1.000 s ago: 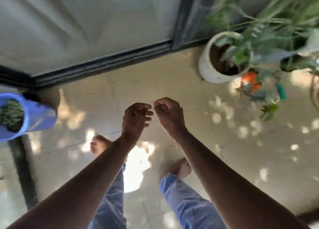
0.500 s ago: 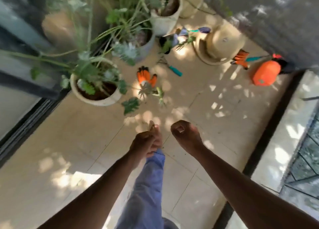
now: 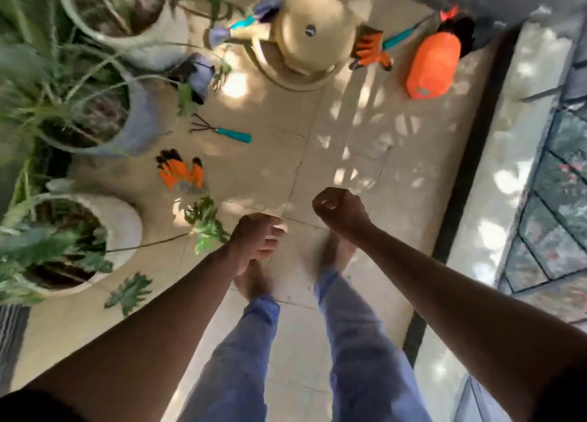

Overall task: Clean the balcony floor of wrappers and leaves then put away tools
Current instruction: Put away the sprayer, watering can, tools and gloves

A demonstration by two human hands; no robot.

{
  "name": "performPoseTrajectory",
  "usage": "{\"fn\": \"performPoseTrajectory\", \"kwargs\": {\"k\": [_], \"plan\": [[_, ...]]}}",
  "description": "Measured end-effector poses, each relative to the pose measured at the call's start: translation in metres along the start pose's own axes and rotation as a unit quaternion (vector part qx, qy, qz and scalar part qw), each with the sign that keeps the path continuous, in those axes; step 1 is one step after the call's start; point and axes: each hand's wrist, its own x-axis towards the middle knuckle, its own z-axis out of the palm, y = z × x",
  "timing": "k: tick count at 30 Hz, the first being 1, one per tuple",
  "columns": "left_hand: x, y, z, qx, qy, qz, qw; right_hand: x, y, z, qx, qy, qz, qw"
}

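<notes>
Both arms out front over the tiled floor, the person standing barefoot in jeans, and neither hand has a tool in it. Left hand is curled into a loose fist, fingers folded in; right hand is balled up too, and whether some small scrap sits inside either fist I cannot tell. The tools lie ahead: a hand rake with a teal handle on the tiles, an orange glove just near it beside the grey planter, a second glove and another teal-handled tool up by the orange sprayer, and more teal and purple gear next to the upturned beige pot. No wrappers show on the floor, so this reads as the tidy-away stage just opening. Next move, I'd say: step forward, bend, open a hand over the nearest glove or the rake, minding those trailing leaves by the white pot.
</notes>
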Motion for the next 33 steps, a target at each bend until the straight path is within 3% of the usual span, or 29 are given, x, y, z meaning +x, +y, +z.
{"fn": "performPoseTrajectory", "kwargs": {"k": [4, 8, 11, 17, 20, 25, 31, 33], "plan": [[0.029, 0.049, 0.034, -0.002, 0.008, -0.004, 1.000, 0.076, 0.048, -0.021, -0.006, -0.006, 0.021, 1.000], [0.050, 0.101, 0.071, -0.009, 0.045, -0.011, 0.999, 0.101, 0.028, -0.081, 0.035, -0.048, 0.028, 0.998], [0.060, 0.136, 0.097, -0.011, 0.075, -0.012, 0.997, 0.130, 0.019, -0.114, 0.021, -0.052, -0.015, 0.998], [0.091, 0.196, 0.124, -0.067, 0.054, 0.010, 0.996, 0.192, -0.009, -0.165, -0.028, -0.053, -0.069, 0.996], [0.107, 0.225, 0.129, -0.100, 0.006, -0.009, 0.995, 0.226, -0.019, -0.191, -0.038, -0.070, -0.052, 0.995], [0.139, 0.287, 0.153, -0.019, 0.021, -0.008, 1.000, 0.283, -0.008, -0.246, -0.031, -0.014, 0.021, 0.999], [0.170, 0.359, 0.181, 0.023, -0.027, 0.049, 0.998, 0.336, 0.020, -0.315, -0.026, 0.043, 0.059, 0.997], [0.189, 0.379, 0.198, 0.044, -0.015, 0.066, 0.997, 0.401, 0.075, -0.293, -0.006, 0.090, 0.105, 0.990]]}}
